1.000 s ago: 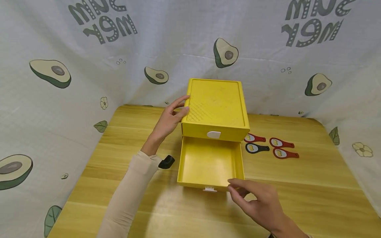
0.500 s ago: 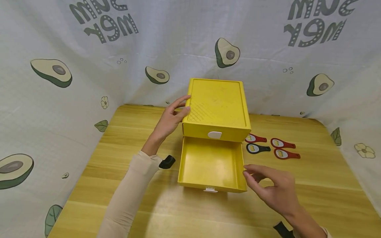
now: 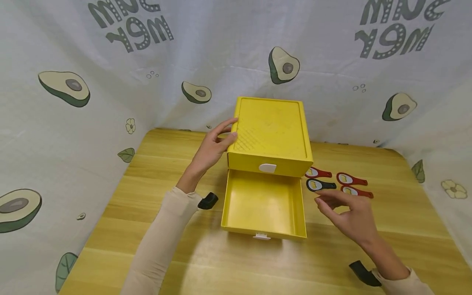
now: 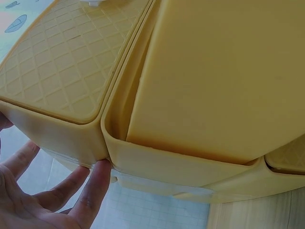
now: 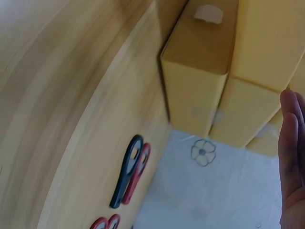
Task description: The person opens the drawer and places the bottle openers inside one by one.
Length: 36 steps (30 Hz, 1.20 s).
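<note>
A yellow two-drawer box [image 3: 271, 127] stands on the table, its lower drawer [image 3: 262, 200] pulled out and bare inside. The upper drawer, with a white pull tab [image 3: 267, 168], is closed. My left hand [image 3: 212, 148] touches the box's left side with its fingertips and thumb at the top edge. In the left wrist view, its fairly straight fingers [image 4: 93, 191] press against the box wall. My right hand [image 3: 352, 215] hovers right of the open drawer, holding nothing, its fingers loosely bent. Just beyond its fingertips lies a black, paddle-shaped bottle opener [image 3: 321, 185].
Three red openers of the same shape lie around the black one, among them a red opener [image 3: 352, 179] at the back right; the box partly covers another. A white curtain [image 3: 236, 49] with avocado prints surrounds the wooden table [image 3: 147, 180].
My right hand has left the open drawer's front right corner and moved right and away from me, toward the openers. My left hand stays on the box; the drawer has not moved.
</note>
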{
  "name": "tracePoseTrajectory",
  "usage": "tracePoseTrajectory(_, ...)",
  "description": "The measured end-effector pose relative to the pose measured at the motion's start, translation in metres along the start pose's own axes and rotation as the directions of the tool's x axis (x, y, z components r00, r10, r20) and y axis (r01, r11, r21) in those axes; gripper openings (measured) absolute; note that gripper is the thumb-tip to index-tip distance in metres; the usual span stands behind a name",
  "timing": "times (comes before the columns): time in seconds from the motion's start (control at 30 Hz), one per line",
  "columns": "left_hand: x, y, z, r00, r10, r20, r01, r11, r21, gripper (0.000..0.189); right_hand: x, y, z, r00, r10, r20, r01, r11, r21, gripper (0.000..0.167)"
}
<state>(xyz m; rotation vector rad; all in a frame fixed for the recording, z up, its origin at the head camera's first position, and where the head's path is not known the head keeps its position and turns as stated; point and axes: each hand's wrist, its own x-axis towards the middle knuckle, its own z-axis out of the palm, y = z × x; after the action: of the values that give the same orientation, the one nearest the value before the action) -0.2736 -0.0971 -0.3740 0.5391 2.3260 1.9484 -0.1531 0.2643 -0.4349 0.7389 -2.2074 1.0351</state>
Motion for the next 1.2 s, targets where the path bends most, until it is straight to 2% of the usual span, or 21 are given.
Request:
tracePoseTrajectory(0.2,-0.002,0.0,0.0,1.0,-0.009,-0.003,0.009,1.0,0.003,0.046,-0.002,0.014,-0.009,0.996,0.081,0.038,-0.079,0.995,-0.054,0.033)
tracePoseTrajectory(0.37,-0.002,0.001,0.0,1.0,-0.014,-0.007,0.014,1.0,0.003,0.046,-0.003,0.03,-0.016,0.991,0.126,0.052,-0.121,0.989,-0.091,0.032)
tracePoseTrajectory(0.57,-0.001,0.001,0.0,1.0,-0.01,-0.011,0.01,1.0,0.005,0.045,-0.005,0.046,-0.029,0.975,0.217,0.048,-0.209,0.97,-0.125,0.027)
tracePoseTrajectory(0.9,0.0,0.0,0.0,1.0,-0.001,-0.01,0.001,1.0,0.007,0.046,-0.007,0.078,-0.052,0.953,0.297,0.066,-0.278,0.937,-0.209,0.021)
tracePoseTrajectory(0.97,0.0,0.0,0.0,1.0,0.005,-0.005,-0.005,1.0,0.015,0.046,-0.01,0.082,-0.056,0.942,0.323,0.093,-0.297,0.929,-0.22,0.02)
tracePoseTrajectory(1.07,0.001,-0.001,0.0,1.0,0.012,-0.003,-0.012,1.0,0.022,0.046,-0.012,0.09,-0.062,0.929,0.332,0.165,-0.283,0.922,-0.264,0.021)
tracePoseTrajectory(1.2,0.001,-0.001,0.0,1.0,0.01,-0.006,-0.01,1.0,0.012,0.045,-0.012,0.104,-0.07,0.915,0.29,0.281,-0.202,0.931,-0.303,0.025)
